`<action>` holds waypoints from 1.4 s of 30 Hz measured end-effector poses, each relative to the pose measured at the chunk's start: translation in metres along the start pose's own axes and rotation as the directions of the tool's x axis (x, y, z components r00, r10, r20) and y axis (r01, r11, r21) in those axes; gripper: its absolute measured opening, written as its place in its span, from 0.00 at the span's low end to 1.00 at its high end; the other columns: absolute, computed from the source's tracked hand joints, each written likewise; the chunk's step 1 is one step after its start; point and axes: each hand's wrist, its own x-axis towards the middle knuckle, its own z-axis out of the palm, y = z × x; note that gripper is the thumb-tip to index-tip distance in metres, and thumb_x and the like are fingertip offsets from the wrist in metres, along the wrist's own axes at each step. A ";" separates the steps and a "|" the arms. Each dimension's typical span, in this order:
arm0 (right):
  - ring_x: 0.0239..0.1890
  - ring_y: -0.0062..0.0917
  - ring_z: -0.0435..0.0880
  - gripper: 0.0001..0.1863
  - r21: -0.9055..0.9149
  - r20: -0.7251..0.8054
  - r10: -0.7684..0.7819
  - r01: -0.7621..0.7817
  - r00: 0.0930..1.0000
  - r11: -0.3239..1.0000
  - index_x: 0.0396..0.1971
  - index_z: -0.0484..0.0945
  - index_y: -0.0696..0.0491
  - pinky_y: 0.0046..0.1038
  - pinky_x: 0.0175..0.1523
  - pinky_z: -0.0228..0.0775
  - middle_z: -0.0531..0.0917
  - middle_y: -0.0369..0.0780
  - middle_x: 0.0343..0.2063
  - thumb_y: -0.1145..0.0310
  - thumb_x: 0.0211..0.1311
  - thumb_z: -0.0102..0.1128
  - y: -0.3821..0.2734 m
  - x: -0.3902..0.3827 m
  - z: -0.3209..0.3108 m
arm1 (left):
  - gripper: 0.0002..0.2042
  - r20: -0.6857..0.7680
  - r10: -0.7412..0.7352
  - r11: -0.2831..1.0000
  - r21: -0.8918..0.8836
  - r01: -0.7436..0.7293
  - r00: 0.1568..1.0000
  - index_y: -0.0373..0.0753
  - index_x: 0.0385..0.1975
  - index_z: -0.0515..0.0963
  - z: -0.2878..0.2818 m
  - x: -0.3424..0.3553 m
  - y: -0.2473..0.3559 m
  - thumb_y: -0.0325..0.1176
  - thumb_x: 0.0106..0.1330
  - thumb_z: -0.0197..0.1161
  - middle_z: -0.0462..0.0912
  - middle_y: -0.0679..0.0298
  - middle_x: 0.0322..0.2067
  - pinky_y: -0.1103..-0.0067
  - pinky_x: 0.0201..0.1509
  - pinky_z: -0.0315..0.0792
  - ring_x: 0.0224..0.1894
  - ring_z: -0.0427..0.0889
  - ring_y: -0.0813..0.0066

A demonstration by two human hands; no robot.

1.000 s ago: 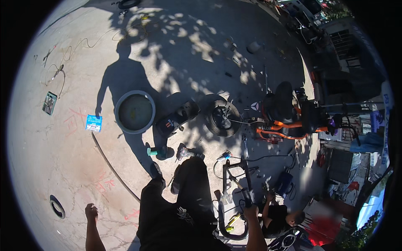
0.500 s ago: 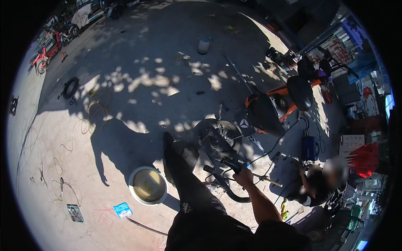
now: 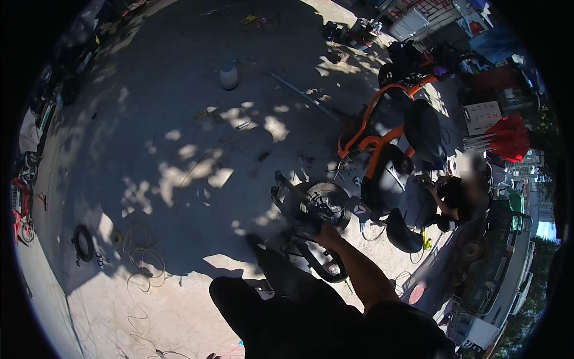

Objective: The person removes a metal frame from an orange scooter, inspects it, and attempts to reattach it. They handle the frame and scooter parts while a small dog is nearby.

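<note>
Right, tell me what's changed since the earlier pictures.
The right hand has carried the black tubular frame away from the seated co-worker toward the wheel, which it now overlaps in view; whether they touch can't be told. The left hand, visible earlier, is out of view; the camera has turned right. Unchanged: the right hand's grip, the wheel on the ground, the orange scooter frame beyond.
</note>
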 end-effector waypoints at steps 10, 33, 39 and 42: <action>0.23 0.23 0.83 0.25 0.584 0.108 0.307 -0.310 0.946 0.750 0.37 0.84 0.60 0.32 0.31 0.77 0.84 0.38 0.24 0.50 0.61 0.75 -0.073 -0.024 -0.024 | 0.14 0.236 0.004 0.795 0.588 -0.147 0.972 0.38 0.52 0.76 -0.121 0.261 0.378 0.24 0.67 0.57 0.82 0.57 0.28 0.74 0.19 0.73 0.20 0.79 0.71; 0.31 0.43 0.89 0.26 0.730 -0.068 0.457 -0.268 0.887 0.628 0.41 0.80 0.61 0.39 0.37 0.79 0.86 0.51 0.27 0.51 0.56 0.71 -0.091 0.176 -0.023 | 0.15 0.921 -0.047 -0.043 0.384 -0.922 0.386 0.32 0.51 0.80 0.461 0.230 0.891 0.35 0.71 0.62 0.86 0.46 0.43 0.68 0.51 0.79 0.45 0.88 0.54; 0.53 0.55 0.83 0.35 0.593 -0.098 0.486 -0.341 0.868 0.729 0.63 0.66 0.55 0.49 0.56 0.76 0.83 0.58 0.48 0.60 0.57 0.67 -0.092 0.290 -0.040 | 0.14 0.987 -0.061 0.050 0.153 -0.987 0.150 0.33 0.51 0.81 0.653 0.216 0.894 0.34 0.71 0.64 0.88 0.52 0.39 0.70 0.48 0.80 0.43 0.88 0.60; 0.58 0.55 0.81 0.44 0.583 -0.050 0.502 -0.383 0.863 0.716 0.75 0.59 0.52 0.51 0.61 0.74 0.82 0.59 0.54 0.55 0.62 0.67 -0.097 0.350 -0.083 | 0.15 0.982 -0.032 0.171 0.191 -0.967 0.188 0.30 0.51 0.80 0.693 0.263 0.879 0.35 0.72 0.62 0.86 0.56 0.35 0.72 0.47 0.78 0.38 0.84 0.67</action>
